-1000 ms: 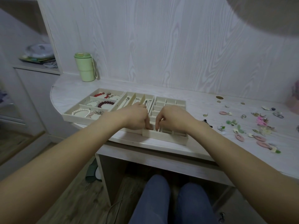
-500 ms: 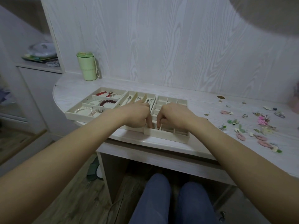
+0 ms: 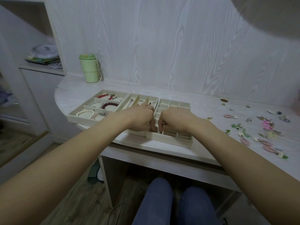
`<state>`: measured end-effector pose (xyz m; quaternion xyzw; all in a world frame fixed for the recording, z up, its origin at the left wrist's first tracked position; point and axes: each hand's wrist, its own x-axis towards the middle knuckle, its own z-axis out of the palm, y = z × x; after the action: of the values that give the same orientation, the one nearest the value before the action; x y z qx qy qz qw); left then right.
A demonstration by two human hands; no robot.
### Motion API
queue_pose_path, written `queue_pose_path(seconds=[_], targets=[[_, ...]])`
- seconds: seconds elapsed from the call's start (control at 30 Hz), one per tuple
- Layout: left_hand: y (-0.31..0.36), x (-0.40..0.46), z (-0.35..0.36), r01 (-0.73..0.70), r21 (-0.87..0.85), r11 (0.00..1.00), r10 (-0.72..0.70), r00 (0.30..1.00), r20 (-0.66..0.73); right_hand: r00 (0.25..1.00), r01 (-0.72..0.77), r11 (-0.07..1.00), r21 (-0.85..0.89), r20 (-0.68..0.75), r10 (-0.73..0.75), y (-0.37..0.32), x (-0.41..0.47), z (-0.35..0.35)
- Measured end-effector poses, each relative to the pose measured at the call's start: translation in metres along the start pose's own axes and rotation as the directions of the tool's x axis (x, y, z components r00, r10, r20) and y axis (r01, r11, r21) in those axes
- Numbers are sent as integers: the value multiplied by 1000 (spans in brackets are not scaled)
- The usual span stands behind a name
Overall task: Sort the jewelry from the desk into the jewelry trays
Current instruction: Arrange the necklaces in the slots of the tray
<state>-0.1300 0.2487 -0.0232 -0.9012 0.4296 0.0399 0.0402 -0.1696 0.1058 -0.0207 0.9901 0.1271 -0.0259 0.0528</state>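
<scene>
1. Working both hands at the near-left cell of the small-cell tray [image 3: 170, 138]: left hand [image 3: 139, 118] and right hand [image 3: 174, 118] have fingertips curled down into it; whether they pinch anything, I cannot tell.
2. Done, I judge: bracelets fill the left tray [image 3: 81, 118]; the middle tray [image 3: 134, 97] holds slim pieces.
3. Outstanding: loose earrings and rings [image 3: 263, 129] lie scattered to my right, well apart from the trays.
4. Surroundings: pale wood-grain desk [image 3: 203, 101], matching wall, green cup [image 3: 89, 69] at the back left.

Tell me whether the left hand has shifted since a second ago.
No. The left hand stays put against the grid tray, its fingers curled down at the tray's near left corner; the slight drift in view is shared by the tray.
</scene>
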Motion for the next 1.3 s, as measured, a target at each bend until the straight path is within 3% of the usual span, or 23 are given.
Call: queue_pose_path(seconds=[0.33,0.5,0.7,1.3], targets=[[-2,3,0,3,-59,998,-4,1000,-15,994,-45,987,157,109,28,1,6,2],[-3,8,2,34,-87,996,-35,999,-4,989,-85,990,112,129,70,-4,7,-1],[-2,13,5,104,-116,988,-102,995,22,991,-120,992,29,58,118,-16,13,4],[-6,5,1,22,-263,965,-38,998,-58,989,-146,950,276,59,135,2,7,5]])
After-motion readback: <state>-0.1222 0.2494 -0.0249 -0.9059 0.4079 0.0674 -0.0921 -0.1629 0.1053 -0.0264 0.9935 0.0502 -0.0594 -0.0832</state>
